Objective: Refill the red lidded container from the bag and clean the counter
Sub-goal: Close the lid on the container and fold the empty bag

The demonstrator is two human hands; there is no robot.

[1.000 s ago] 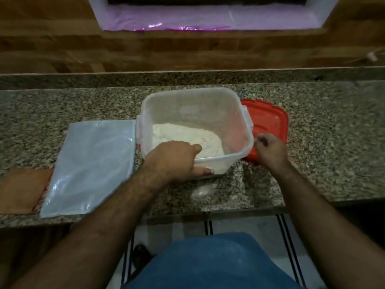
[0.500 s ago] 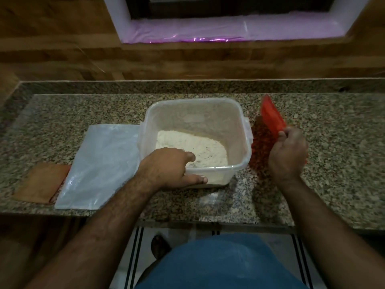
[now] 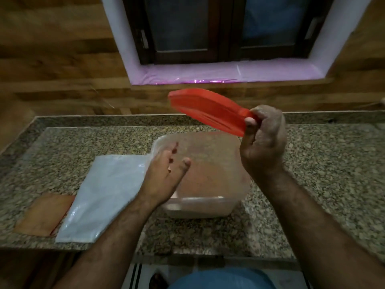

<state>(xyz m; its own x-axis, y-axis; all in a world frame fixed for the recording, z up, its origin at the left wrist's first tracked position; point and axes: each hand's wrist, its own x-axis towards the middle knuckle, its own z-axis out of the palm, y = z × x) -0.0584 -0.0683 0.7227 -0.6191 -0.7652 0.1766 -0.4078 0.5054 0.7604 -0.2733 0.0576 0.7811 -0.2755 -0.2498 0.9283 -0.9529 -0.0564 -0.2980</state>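
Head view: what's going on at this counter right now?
A person stands at a granite counter. The right hand holds a red lid in the air, tilted, above a clear container that is open. The left hand is open, hovering over the container's left side and holding nothing. A flattened plastic bag lies on the counter to the left, partly over a brown sheet. The lid is not yet on.

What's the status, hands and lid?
Right hand grips red lid, raised and tilted over container. Left hand open, empty, above container's left rim. Container uncovered. Flat bag beside it; nothing blocking.
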